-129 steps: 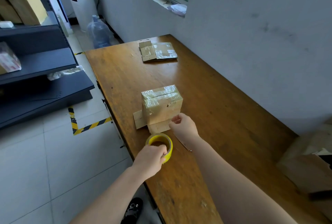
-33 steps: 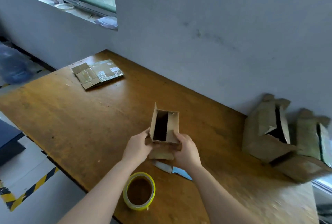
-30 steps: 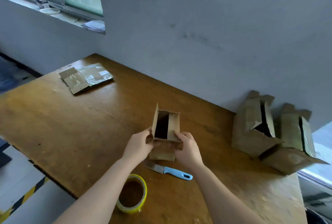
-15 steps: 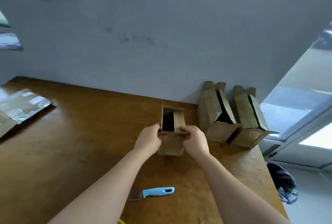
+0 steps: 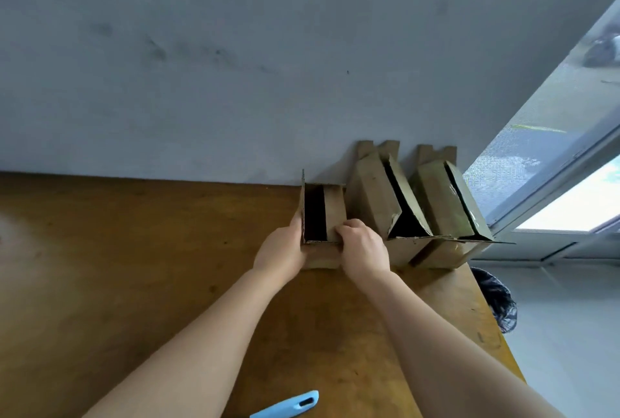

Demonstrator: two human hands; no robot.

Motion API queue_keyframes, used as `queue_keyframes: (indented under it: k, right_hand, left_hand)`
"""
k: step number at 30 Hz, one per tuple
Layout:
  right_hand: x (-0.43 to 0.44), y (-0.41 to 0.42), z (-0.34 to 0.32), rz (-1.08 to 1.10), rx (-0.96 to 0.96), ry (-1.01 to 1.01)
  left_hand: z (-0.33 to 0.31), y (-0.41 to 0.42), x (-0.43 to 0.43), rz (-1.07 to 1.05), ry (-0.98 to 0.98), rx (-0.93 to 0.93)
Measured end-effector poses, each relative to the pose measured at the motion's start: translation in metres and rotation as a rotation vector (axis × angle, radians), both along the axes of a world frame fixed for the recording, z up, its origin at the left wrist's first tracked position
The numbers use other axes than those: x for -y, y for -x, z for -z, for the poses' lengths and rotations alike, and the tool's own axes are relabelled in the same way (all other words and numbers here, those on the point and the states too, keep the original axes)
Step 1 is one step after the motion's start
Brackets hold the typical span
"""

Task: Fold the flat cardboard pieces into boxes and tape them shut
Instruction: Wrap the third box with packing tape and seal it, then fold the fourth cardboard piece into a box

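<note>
Both hands are gripping one small cardboard box (image 5: 335, 211). The left hand (image 5: 281, 251) is clasping its left wall, and the right hand (image 5: 364, 250) is curling its fingers over the near right rim. Closest to the person, a blue knife handle (image 5: 288, 406) is lying on the wooden table (image 5: 134, 250), its blade out of view. The held box is standing upright near the table's far edge, its top gaping open. It is sitting just beside the middle box (image 5: 374, 206), which is leaning on the grey wall (image 5: 235, 82) with the end box (image 5: 436, 206) next to it.

Sliding the held box further right is likely risking a knock to those leaning neighbours, whose flaps are jutting out. Squeezing too hard could be buckling its thin walls.

Counted: three boxes, all untaped on top, and one knife. No tape roll is showing.
</note>
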State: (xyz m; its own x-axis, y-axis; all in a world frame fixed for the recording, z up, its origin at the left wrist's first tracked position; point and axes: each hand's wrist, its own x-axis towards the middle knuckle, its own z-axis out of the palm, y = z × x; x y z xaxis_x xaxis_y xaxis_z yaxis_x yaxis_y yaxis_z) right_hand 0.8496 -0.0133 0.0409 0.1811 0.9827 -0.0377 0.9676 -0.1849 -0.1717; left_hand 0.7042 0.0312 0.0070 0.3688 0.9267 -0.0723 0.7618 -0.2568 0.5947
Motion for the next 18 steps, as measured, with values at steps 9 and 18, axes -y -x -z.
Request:
queue_keyframes:
  k: [9, 18]
  right_hand:
    - [-0.033, -0.012, -0.006, 0.016, 0.153, 0.038]
    - [-0.022, -0.014, -0.007, -0.017, 0.097, 0.091]
  left_hand:
    - [-0.004, -0.020, -0.030, 0.057, -0.009, -0.031]
    - [-0.013, -0.010, -0.022, 0.092, 0.023, -0.195]
